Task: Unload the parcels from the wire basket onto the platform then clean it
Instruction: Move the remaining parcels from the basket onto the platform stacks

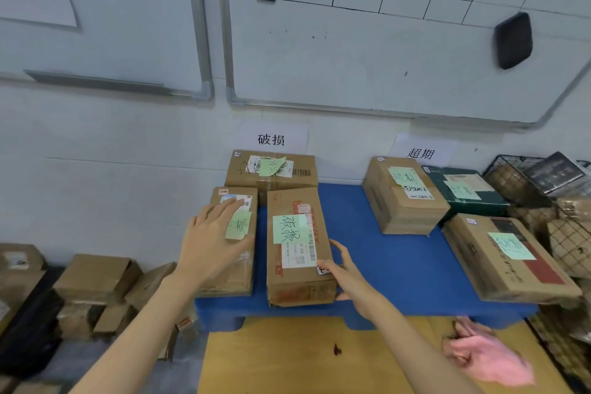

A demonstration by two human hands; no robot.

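Six parcels on the blue platform [383, 253], in two groups of three.

Left group, below a wall sign:
- rear carton [271, 174] against the wall
- left carton [243, 265] in front of it
- middle carton [297, 243] just beside the left carton, its near end slightly over the platform's front edge

Each carries a green handwritten note.

Right group, below a second sign:
- brown carton [403, 201]
- dark green parcel [470, 193] just behind and to its right
- flat carton [508, 262] at the front right

These are also green-noted.

Left hand [214, 243]: palm down on top of the left carton, fingers straight and slightly spread, tips reaching its shipping label.

Right hand [345, 275]: at the near right corner of the middle carton. The thumb is on the top face by the label and the fingers are curled against the right side, gripping it.

Wire basket [502, 169]: far right, beside the platform, with boxes still inside. How many, I cannot tell.

Pink cloth [489, 358]: crumpled on the wooden board [287, 361] in front of the platform, touched by neither hand.

Loose cartons [96, 278] are heaped on the floor at left. A whiteboard [383, 57] hangs above with a black eraser [513, 40] stuck to it.
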